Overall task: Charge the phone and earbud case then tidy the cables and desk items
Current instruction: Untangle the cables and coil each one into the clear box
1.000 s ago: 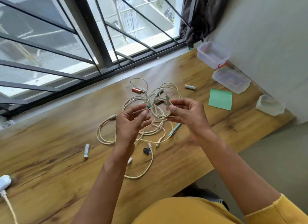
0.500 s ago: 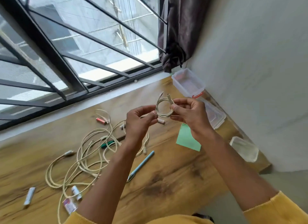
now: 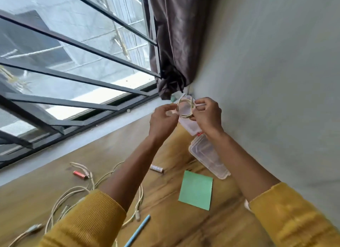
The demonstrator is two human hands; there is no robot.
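A small coil of cream cable (image 3: 184, 107) is held up in the air over the clear plastic box (image 3: 189, 126) by the wall. My right hand (image 3: 207, 115) grips the coil's right side, with one plug end sticking out past its fingers. My left hand (image 3: 161, 120) pinches the coil's left side. More cream cables (image 3: 77, 193) lie tangled on the wooden desk (image 3: 165, 226) at the lower left, partly hidden by my left sleeve. No phone or earbud case is in view.
A second clear box (image 3: 208, 157) lies nearer along the wall. A green sticky note (image 3: 196, 189), a blue pen (image 3: 138, 230), a white battery (image 3: 156, 168) and a red battery (image 3: 79, 174) lie on the desk. A dark curtain (image 3: 176, 44) hangs in the window corner.
Both hands lifted the coiled cable off the tangle and carried it right and away, over the clear box by the wall. The view swung right and upward.
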